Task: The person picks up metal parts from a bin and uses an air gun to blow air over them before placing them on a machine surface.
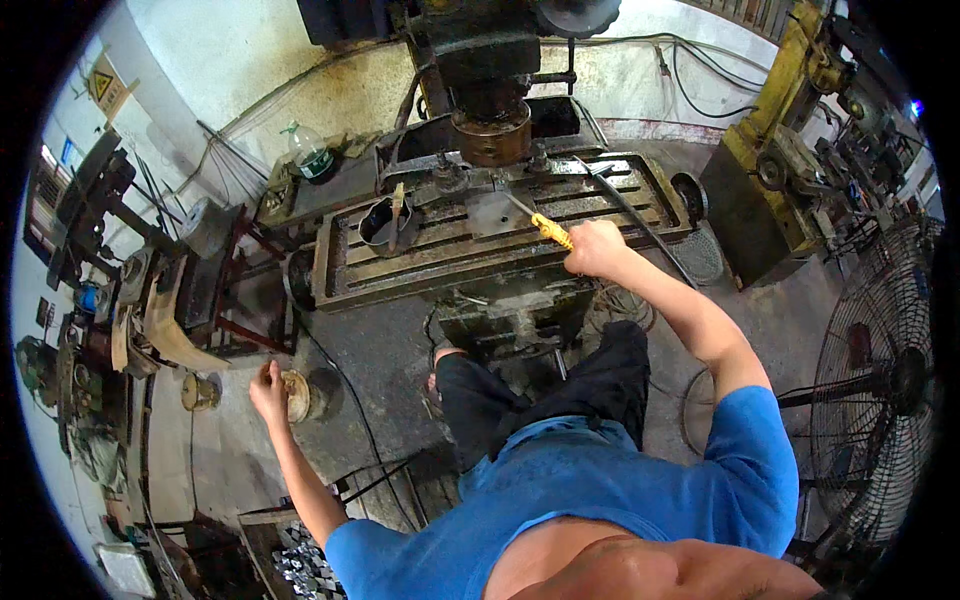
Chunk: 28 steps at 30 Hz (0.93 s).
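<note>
My right hand [597,249] is closed around the yellow handle of a hand tool [552,230]. Its thin grey shaft points to the far left, with the tip over a flat pale-grey block [492,214] on the slotted machine table [375,277]. I cannot tell whether the tip touches the block. Out to the left, away from the table, my left hand [268,394] hangs above the floor with its fingers curled together. What those fingers hold, if anything, cannot be made out. On the table's left part stands a dark pot [376,226] with a brush [397,212] on it.
The machine's spindle head [492,135] hangs over the block. A bar [640,222] slants across the table's right end. A large fan [875,385] stands at right, a yellow machine [745,190] behind it. Cables and a tin [200,391] are on the floor; a bottle [310,155] stands back left.
</note>
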Tool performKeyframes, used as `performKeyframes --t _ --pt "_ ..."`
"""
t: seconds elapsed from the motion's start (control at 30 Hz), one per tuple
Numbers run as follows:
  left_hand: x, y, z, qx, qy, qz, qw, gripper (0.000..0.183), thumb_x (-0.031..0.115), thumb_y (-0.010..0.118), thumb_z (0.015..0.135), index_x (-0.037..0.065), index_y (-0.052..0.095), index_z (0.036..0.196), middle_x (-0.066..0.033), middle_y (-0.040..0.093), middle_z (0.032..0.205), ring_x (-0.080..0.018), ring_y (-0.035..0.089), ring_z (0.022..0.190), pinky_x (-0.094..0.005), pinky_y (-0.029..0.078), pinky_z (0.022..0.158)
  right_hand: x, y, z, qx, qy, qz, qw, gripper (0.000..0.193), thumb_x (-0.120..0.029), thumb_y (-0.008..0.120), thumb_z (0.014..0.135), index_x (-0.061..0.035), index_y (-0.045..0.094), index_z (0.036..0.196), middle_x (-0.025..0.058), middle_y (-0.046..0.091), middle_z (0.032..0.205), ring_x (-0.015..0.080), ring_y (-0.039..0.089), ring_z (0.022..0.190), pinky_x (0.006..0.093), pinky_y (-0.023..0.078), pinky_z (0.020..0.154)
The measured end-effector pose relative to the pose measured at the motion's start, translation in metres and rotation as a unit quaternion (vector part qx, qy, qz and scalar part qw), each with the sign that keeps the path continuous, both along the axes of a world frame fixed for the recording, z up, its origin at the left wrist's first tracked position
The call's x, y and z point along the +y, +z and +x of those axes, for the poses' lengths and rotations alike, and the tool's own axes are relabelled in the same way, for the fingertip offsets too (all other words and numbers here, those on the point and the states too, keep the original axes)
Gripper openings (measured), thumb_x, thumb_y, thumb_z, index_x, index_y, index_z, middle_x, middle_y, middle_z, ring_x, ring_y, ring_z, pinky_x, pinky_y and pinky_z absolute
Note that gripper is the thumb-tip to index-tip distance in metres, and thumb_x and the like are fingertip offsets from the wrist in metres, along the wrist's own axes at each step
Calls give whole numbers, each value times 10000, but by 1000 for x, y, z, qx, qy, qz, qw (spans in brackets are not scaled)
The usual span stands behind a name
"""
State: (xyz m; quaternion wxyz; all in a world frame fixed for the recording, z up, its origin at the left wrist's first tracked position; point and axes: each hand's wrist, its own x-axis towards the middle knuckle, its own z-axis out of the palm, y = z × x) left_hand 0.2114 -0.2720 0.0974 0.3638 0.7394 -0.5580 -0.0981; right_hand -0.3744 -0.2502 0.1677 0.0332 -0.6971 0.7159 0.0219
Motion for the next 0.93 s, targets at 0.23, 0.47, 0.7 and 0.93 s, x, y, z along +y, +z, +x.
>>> performKeyframes --t 0.23,0.47,0.7,0.93 --pt "-11 -40 56 33 -18 -6 999 359 279 549 860 -77 586 836 -128 604 699 -169 505 603 -322 422 590 -63 -2 16 -67 -81 19 994 279 -304 547 698 -114 667 864 95 658 876 235 636 836 359 498 715" --pt "-8 -49 -19 31 -45 42 998 382 239 563 834 5 524 1133 -121 619 875 -187 577 751 -318 476 686 8 5 19 -86 36 23 995 310 -335 582 620 -103 666 808 108 651 823 268 624 789 381 491 659" --pt "-8 -21 -172 389 -265 184 863 479 156 574 839 47 404 1273 -88 568 905 -217 559 864 -373 464 788 78 -6 103 -112 289 17 951 336 -313 623 526 -58 667 740 142 647 773 305 618 780 396 479 672" --pt "-4 -32 -162 546 -256 142 785 503 210 639 806 19 454 1233 -73 494 1099 -160 479 751 -462 461 854 63 -7 134 -140 326 46 934 250 -272 579 553 -102 669 714 124 639 716 280 626 744 396 489 654"
